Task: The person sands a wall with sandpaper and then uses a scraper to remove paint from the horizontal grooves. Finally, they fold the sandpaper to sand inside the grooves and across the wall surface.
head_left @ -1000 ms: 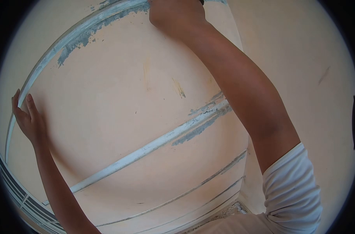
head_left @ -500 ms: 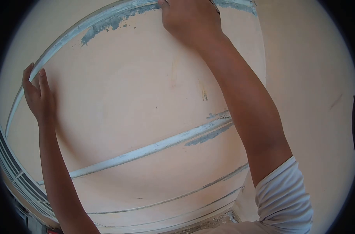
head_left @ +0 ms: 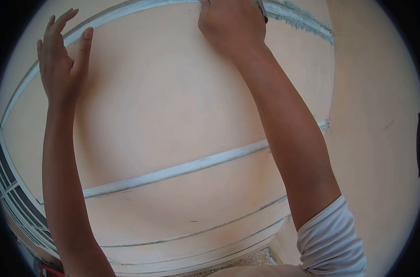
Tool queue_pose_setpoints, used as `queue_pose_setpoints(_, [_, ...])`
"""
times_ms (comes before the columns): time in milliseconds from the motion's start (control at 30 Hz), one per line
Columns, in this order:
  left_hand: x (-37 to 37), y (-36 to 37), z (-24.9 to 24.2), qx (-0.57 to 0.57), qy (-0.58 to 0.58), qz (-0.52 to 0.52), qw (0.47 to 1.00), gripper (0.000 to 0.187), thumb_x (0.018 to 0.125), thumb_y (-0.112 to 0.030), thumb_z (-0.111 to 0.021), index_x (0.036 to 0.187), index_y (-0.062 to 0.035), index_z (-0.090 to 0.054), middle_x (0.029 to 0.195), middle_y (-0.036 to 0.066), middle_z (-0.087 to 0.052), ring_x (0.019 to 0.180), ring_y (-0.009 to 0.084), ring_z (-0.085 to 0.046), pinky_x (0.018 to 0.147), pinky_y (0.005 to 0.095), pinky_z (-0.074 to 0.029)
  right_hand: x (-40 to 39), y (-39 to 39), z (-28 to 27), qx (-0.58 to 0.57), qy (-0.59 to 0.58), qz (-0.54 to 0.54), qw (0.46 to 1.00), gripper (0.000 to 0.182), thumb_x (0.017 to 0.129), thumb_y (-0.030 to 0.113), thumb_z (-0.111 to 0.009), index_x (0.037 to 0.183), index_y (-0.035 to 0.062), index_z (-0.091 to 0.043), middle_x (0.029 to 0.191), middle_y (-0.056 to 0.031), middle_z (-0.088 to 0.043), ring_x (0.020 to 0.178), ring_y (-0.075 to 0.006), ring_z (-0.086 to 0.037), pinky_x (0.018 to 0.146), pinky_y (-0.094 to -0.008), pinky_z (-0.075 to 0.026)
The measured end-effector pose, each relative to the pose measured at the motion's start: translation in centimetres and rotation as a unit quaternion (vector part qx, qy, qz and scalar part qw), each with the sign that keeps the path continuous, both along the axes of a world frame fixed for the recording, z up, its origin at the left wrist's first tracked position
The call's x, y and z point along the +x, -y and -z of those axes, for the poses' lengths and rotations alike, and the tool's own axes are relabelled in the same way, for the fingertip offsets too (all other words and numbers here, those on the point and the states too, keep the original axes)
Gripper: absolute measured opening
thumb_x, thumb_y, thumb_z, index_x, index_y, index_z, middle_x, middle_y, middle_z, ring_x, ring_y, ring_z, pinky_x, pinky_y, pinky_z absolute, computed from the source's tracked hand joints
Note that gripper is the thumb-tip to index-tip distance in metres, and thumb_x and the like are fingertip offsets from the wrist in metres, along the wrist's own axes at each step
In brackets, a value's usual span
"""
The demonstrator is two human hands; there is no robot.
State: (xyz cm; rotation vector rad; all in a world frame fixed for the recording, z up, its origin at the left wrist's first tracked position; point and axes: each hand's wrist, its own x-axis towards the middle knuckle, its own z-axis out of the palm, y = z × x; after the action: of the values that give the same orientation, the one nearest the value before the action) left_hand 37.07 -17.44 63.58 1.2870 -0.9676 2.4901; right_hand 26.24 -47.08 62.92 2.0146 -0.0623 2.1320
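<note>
My left hand (head_left: 62, 64) is raised at the upper left with fingers spread and nothing in it. It overlaps the pale, curved-looking ledge (head_left: 122, 11) that runs along the top of the wall. My right hand (head_left: 235, 25) is closed at that same ledge, near the top edge of the view. A bit of grey, dark-edged metal (head_left: 263, 11) shows at its right side; I cannot tell what the hand grips, as the fingers hide it. Right of this hand, rough grey patches (head_left: 300, 21) border the ledge.
A second pale ledge (head_left: 173, 171) crosses the peach wall (head_left: 164, 92) lower down, with thinner ledges (head_left: 201, 228) below. A barred window frame (head_left: 18, 189) stands at the left. Rubble (head_left: 247, 263) lies at the bottom. A side wall (head_left: 376, 138) rises at the right.
My view has shifted left along the wall, and my right hand has moved left along the upper ledge. My left hand has come off the ledge's edge, higher, with its fingers spread.
</note>
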Motion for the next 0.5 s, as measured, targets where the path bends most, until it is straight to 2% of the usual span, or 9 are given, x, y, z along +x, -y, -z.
queue_pose_setpoints(67, [1.0, -3.7, -0.7, -0.010, 0.008, -0.009, 1.000, 0.047, 0.103, -0.047, -0.057, 0.140, -0.0167, -0.056, 0.147, 0.003, -0.057, 0.149, 0.0307, -0.036, 0.121, 0.0512, -0.029, 0.6, -1.6, 0.1, -0.015, 0.002, -0.032, 0.999, 0.043, 0.106, 0.025, -0.042, 0.104, -0.0047, -0.073, 0.107, -0.0237, -0.069, 0.107, -0.0363, -0.065, 0.119, -0.0468, -0.033])
queue_pose_setpoints(167, [3.0, -6.3, 0.0, -0.026, 0.012, -0.006, 1.000, 0.046, 0.103, -0.046, -0.056, 0.140, -0.0196, -0.057, 0.146, 0.006, -0.058, 0.149, 0.0305, -0.037, 0.120, 0.0494, -0.031, 0.1, -3.5, -0.3, 0.011, 0.010, 0.011, 1.000, 0.042, 0.105, 0.022, -0.042, 0.103, -0.0049, -0.073, 0.107, -0.0226, -0.069, 0.108, -0.0366, -0.064, 0.119, -0.0501, -0.031])
queue_pose_setpoints(233, [3.8, -6.1, 0.6, -0.037, -0.056, 0.092, 0.994, 0.046, 0.103, -0.046, -0.056, 0.141, -0.0192, -0.057, 0.145, 0.008, -0.058, 0.153, 0.0313, -0.030, 0.119, 0.0489, -0.031, 0.3, -6.8, -0.4, 0.150, -0.019, 0.027, 0.988, 0.040, 0.105, 0.021, -0.043, 0.103, -0.0054, -0.072, 0.108, -0.0218, -0.068, 0.108, -0.0367, -0.063, 0.116, -0.0514, -0.035])
queue_pose_setpoints(267, [3.3, -6.1, 0.3, -0.059, 0.009, 0.000, 0.998, 0.043, 0.103, -0.036, -0.053, 0.142, -0.0159, -0.056, 0.143, 0.009, -0.059, 0.130, 0.0259, -0.057, 0.108, 0.0411, -0.044, 0.8, -8.9, -0.3, 0.151, -0.018, 0.032, 0.988, 0.040, 0.105, 0.021, -0.043, 0.103, -0.0054, -0.072, 0.108, -0.0218, -0.068, 0.108, -0.0367, -0.063, 0.116, -0.0514, -0.035])
queue_pose_setpoints(300, [3.0, -6.1, 0.5, -0.063, 0.008, 0.004, 0.998, 0.043, 0.103, -0.036, -0.053, 0.142, -0.0159, -0.056, 0.143, 0.009, -0.059, 0.130, 0.0259, -0.057, 0.108, 0.0411, -0.044, 1.8, -11.6, -0.3, 0.085, -0.030, 0.022, 0.996, 0.039, 0.105, 0.021, -0.044, 0.104, -0.0059, -0.072, 0.109, -0.0220, -0.068, 0.108, -0.0370, -0.063, 0.114, -0.0505, -0.037])
queue_pose_setpoints(333, [2.8, -6.2, 0.7, -0.067, -0.030, 0.003, 0.997, 0.043, 0.100, -0.028, -0.055, 0.141, -0.0135, -0.053, 0.143, 0.012, -0.057, 0.136, 0.0316, -0.049, 0.113, 0.0468, -0.036, 2.4, -13.9, -0.4, 0.017, -0.043, 0.009, 0.999, 0.038, 0.105, 0.021, -0.044, 0.105, -0.0065, -0.071, 0.110, -0.0223, -0.068, 0.108, -0.0374, -0.063, 0.112, -0.0496, -0.040])
queue_pose_setpoints(400, [2.4, -6.5, 1.2, -0.072, -0.109, -0.002, 0.991, 0.047, 0.094, -0.012, -0.057, 0.139, -0.0088, -0.047, 0.142, 0.018, -0.052, 0.148, 0.0431, -0.035, 0.124, 0.0584, -0.020, 2.4, -17.4, -0.3, 0.032, -0.061, -0.013, 0.998, 0.038, 0.105, 0.021, -0.045, 0.104, -0.0063, -0.071, 0.110, -0.0223, -0.068, 0.107, -0.0375, -0.063, 0.110, -0.0492, -0.041])
queue_pose_setpoints(433, [2.3, -6.4, 1.4, -0.074, -0.111, -0.004, 0.991, 0.047, 0.094, -0.012, -0.057, 0.139, -0.0088, -0.047, 0.142, 0.018, -0.052, 0.148, 0.0431, -0.035, 0.124, 0.0584, -0.020, 2.1, -18.8, 0.0, 0.055, -0.079, -0.035, 0.995, 0.038, 0.104, 0.022, -0.045, 0.103, -0.0061, -0.072, 0.109, -0.0223, -0.068, 0.106, -0.0375, -0.063, 0.108, -0.0488, -0.043])
queue_pose_setpoints(500, [2.5, -6.1, 1.4, -0.046, -0.046, 0.088, 0.994, 0.044, 0.094, -0.015, -0.059, 0.137, -0.0089, -0.050, 0.139, 0.018, -0.055, 0.145, 0.0421, -0.038, 0.122, 0.0579, -0.023, 1.7, -17.2, 0.3, 0.024, -0.095, -0.038, 0.995, 0.038, 0.105, 0.021, -0.045, 0.105, -0.0048, -0.073, 0.111, -0.0224, -0.068, 0.107, -0.0371, -0.063, 0.107, -0.0485, -0.043])
